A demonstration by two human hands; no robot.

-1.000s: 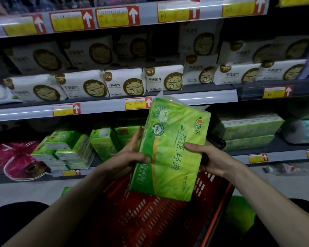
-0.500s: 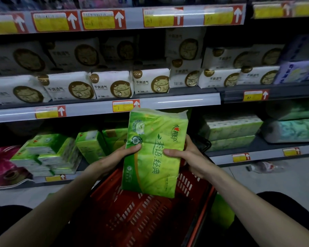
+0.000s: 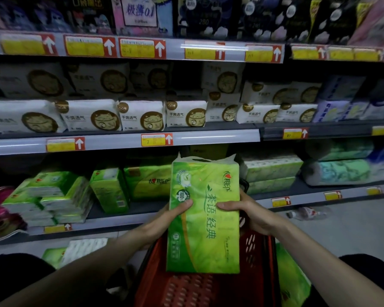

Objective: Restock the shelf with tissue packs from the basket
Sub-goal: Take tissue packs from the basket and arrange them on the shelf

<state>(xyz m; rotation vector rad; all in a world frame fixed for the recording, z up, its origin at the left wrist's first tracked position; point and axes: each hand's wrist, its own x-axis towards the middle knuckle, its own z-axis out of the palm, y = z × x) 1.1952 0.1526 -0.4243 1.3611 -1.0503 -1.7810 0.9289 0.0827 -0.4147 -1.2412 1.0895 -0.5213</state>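
One green tissue pack (image 3: 205,218) is shown squared upright over the red basket (image 3: 261,262), where a second earlier it was held tilted, its top leaning toward one o'clock. In that interval it has been straightened and brought nearer the lower shelf (image 3: 142,208), and the view has been lifted so that more of the upper rows is taken in. The change is read as the carry being under way: the pack is out of the basket but not yet set down, and its sealed top edge is seen against the dark gap at twelve o'clock. Matching green packs (image 3: 108,189) are stacked on the same shelf at ten o'clock of the held pack, so that stretch is judged to be the likely destination. The pack is gripped from both sides. The left hand (image 3: 166,220) is placed at its nine o'clock edge, with the thumb laid across the printed front. The right hand (image 3: 251,216) is placed at the three o'clock edge, its thumb likewise pressed flat on the front and pointed inward. The remaining fingers of both hands are hidden behind the pack. Both forearms are extended from the lower corners of the view, converging on the pack. Another green pack (image 3: 294,282) is seen lying on the floor at four o'clock, beside the basket.
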